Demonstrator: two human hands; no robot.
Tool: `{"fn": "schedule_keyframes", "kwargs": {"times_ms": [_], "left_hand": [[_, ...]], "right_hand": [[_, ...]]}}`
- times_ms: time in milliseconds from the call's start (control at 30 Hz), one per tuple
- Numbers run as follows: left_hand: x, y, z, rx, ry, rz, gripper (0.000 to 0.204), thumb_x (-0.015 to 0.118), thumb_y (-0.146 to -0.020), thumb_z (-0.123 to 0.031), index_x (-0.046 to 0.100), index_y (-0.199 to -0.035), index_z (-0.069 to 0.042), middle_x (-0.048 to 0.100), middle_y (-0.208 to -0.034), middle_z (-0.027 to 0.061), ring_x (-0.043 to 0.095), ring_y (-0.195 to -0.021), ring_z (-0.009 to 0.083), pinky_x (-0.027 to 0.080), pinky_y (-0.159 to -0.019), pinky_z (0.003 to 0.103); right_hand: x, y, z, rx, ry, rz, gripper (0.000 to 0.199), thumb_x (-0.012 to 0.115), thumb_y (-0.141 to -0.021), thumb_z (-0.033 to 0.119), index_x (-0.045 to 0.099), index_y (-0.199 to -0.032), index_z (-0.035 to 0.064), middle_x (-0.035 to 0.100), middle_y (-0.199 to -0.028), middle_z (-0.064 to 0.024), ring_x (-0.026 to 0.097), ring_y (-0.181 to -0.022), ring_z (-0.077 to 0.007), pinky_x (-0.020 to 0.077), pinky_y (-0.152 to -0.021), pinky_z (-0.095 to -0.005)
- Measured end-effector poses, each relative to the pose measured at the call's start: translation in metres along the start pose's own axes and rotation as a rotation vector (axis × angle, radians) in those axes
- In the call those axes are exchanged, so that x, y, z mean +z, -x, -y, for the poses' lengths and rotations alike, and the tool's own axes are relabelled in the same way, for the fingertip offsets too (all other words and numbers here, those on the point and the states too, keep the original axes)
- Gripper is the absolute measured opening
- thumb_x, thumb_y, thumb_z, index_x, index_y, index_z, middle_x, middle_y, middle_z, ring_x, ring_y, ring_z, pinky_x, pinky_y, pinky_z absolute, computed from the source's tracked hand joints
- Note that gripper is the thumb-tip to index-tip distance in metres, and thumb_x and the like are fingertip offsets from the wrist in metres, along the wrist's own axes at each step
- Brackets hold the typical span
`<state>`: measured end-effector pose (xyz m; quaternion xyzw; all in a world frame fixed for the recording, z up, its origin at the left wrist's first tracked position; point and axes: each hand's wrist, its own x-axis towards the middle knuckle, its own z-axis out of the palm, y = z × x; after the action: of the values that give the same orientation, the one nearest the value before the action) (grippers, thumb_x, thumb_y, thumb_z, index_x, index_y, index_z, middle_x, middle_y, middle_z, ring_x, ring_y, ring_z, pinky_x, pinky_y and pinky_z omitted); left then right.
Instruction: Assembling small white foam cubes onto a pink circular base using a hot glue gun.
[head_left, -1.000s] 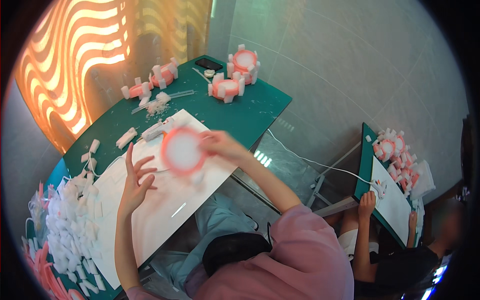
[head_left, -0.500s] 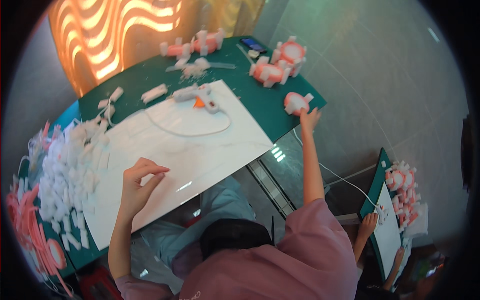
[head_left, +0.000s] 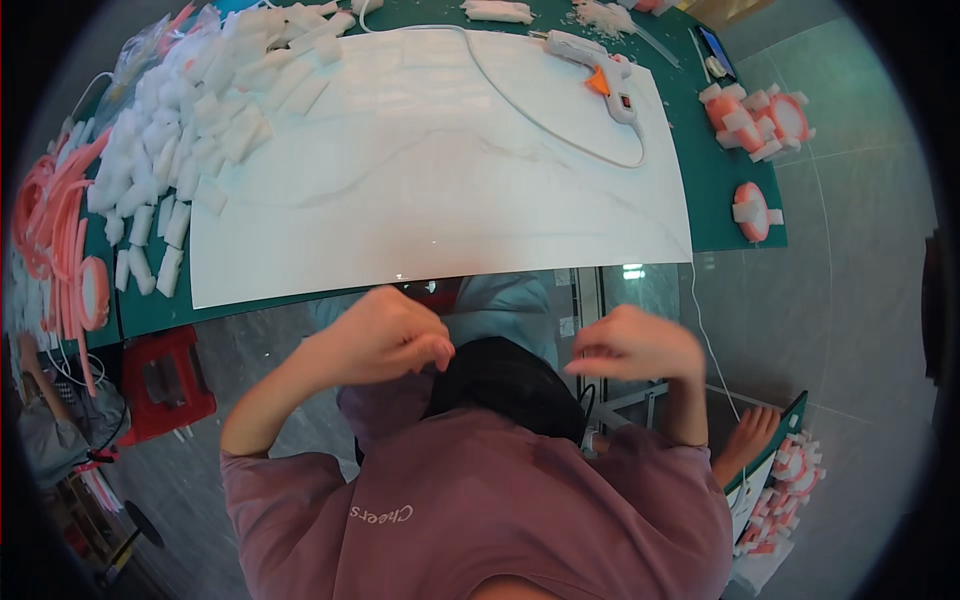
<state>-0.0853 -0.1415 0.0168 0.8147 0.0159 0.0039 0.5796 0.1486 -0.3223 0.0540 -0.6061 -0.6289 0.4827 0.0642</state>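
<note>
My left hand (head_left: 390, 335) hangs before the near edge of the white board (head_left: 440, 190), fingers curled in, nothing showing in it. To its right, above my lap, my right hand (head_left: 637, 345) is slightly blurred; its bent fingers stand apart from the thumb and it holds nothing I can see. Both hands are clear of the board. On the board's far right part lies a white glue gun (head_left: 598, 75) with an orange trigger, its cord looping over the board. A pink ring-shaped piece with white foam blocks (head_left: 757, 213) sits at the green table's right end.
White foam pieces (head_left: 165, 135) are heaped on the left, beside pink foam strips (head_left: 60, 210). More pink-and-white pieces (head_left: 755, 122) and a phone (head_left: 716, 52) are at the far right. A red stool (head_left: 165, 385) stands lower left. Another person's hand (head_left: 752, 432) shows at lower right.
My right hand has let go of the pink-and-white piece at the table's right end and come back toward my body. My left hand has drawn back off the board. The view has turned.
</note>
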Motion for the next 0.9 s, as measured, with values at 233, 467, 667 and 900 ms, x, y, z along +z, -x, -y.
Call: {"fn": "schedule_keyframes", "kwargs": {"times_ms": [233,467,667,900], "left_hand": [[0.061,0.011,0.036,-0.136,-0.454,0.251,0.042,0.054,-0.079,-0.046,0.06,-0.073,-0.005,0.06,-0.069,0.0092,0.059,-0.065,0.0284,0.046,-0.054,0.04],[0.089,0.002,0.051,-0.112,-0.657,0.266,0.049,0.059,-0.073,-0.049,0.059,-0.07,-0.001,0.058,-0.067,0.0107,0.06,-0.066,0.0271,0.047,-0.053,0.038],[0.102,-0.012,0.059,-0.07,-0.656,0.157,0.045,0.061,-0.073,-0.045,0.059,-0.062,-0.002,0.058,-0.06,0.0108,0.06,-0.064,0.0268,0.046,-0.052,0.037],[0.096,0.003,0.055,-0.076,-0.4,0.1,0.023,0.064,-0.07,-0.026,0.061,-0.068,-0.003,0.057,-0.063,0.0128,0.057,-0.063,0.0298,0.045,-0.052,0.038]], "right_hand": [[0.075,-0.021,0.008,0.003,0.36,0.24,0.047,0.058,-0.077,0.044,0.062,-0.063,-0.001,0.058,-0.059,-0.0172,0.06,-0.061,-0.034,0.0493,-0.054,-0.0374],[0.094,-0.021,0.019,0.09,0.545,0.312,0.027,0.064,-0.071,0.03,0.065,-0.067,0.0033,0.062,-0.068,-0.0127,0.063,-0.067,-0.0248,0.0494,-0.052,-0.0335],[0.115,-0.025,0.016,0.125,0.461,0.287,0.02,0.063,-0.07,0.023,0.066,-0.068,0.0032,0.062,-0.066,-0.013,0.064,-0.066,-0.0261,0.0501,-0.052,-0.0344],[0.112,-0.023,0.023,0.05,0.502,0.292,0.012,0.058,-0.069,0.012,0.065,-0.068,0.0027,0.063,-0.067,-0.0135,0.064,-0.065,-0.0263,0.0504,-0.051,-0.0346]]}}
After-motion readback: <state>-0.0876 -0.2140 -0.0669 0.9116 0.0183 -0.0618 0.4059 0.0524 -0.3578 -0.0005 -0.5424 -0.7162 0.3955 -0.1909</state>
